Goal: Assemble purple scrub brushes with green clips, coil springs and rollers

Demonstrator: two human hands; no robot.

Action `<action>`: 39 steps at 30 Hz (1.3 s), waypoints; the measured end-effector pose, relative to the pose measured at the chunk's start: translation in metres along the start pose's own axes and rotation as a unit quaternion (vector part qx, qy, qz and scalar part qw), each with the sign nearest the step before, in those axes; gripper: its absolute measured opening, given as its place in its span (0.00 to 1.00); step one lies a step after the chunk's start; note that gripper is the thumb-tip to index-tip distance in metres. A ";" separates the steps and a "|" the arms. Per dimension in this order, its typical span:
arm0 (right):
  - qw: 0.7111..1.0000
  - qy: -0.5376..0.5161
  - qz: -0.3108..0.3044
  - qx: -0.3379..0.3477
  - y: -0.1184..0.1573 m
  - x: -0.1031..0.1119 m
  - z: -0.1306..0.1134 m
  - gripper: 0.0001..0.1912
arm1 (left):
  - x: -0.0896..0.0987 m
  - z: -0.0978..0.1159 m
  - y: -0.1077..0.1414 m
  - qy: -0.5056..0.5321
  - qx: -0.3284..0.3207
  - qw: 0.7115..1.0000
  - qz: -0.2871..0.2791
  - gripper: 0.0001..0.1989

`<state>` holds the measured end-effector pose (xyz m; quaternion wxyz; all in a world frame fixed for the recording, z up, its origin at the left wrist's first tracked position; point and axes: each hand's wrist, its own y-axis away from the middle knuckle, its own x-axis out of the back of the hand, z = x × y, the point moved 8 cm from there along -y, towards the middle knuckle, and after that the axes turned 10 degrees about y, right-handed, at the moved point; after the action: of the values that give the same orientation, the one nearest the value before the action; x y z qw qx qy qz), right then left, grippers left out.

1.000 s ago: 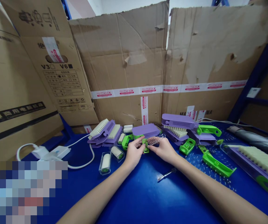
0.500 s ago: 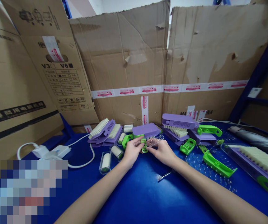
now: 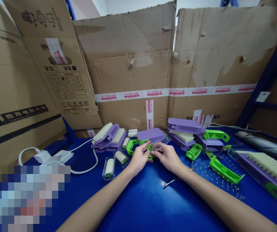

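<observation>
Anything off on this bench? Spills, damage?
Yes, two things. Small shiny metal pieces lie strewn loose across the right side of the blue table, around the long curved green plastic part. Behind, the right brown cardboard panel is scuffed, its surface layer torn in patches.

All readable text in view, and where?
"V3", "V6": carton panel with slot
"商用电脑", rest blurred: far-left carton panel
"MA", "NA", middle covered: back cardboard
Carton table, red tape print, white label on blue frame: too small or blurred.
</observation>
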<state>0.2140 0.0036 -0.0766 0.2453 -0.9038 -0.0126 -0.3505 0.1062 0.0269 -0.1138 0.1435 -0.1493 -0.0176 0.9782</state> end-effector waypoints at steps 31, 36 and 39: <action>0.997 -0.022 0.069 -0.036 -0.003 0.013 0.003 0.07 | -0.007 0.016 0.000 -0.112 -0.109 0.987 -0.024 0.19; 0.998 -0.016 0.052 -0.025 -0.004 0.011 0.002 0.06 | -0.009 0.015 -0.002 -0.097 -0.100 0.989 -0.045 0.20; 0.999 0.003 0.044 -0.015 -0.003 0.009 0.002 0.07 | -0.007 0.015 -0.003 -0.091 -0.100 0.990 -0.041 0.18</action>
<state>0.2215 0.0060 -0.0701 0.2469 -0.9059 0.0337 -0.3424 0.1089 0.0282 -0.0970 0.1654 -0.0724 -0.1344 0.9743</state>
